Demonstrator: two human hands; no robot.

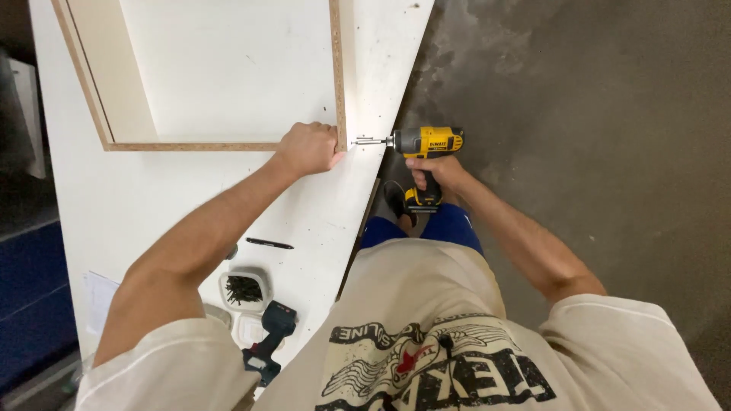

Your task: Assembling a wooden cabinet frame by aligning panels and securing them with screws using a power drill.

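Drill (428, 143) in yellow and black, chunky plastic body, held level out over the worktop's right edge with its metal bit (371, 141) pointing left at the panel. Nearest the camera, down at the bottom, there's a pale printed shirt (426, 335) and blue trousers (449, 227) below the drill. On the worktop (129, 198), white and a bit scuffed, close in: a second driver (270, 342), dark teal and black, lying flat beside a small clear tub (245, 289) full of dark screws. Just beyond that, a black pen (269, 243) lies loose on the white surface. Now the hands. Right hand (435, 172), grip wrapped tight around the drill's handle, fingers closed on it, battery block showing black and yellow underneath. Left hand (308, 148), grip curled into a fist on the corner of the frame (339, 84), clamping the board edge right where the bit tip meets it. That frame: white-faced panels with raw chipboard edges, brown and grainy, forming a box corner that lies on the worktop and runs away toward the top of the view, with a smooth white back panel inside. Off to the right, past the worktop, a grey concrete floor (594, 114), mottled and stained.
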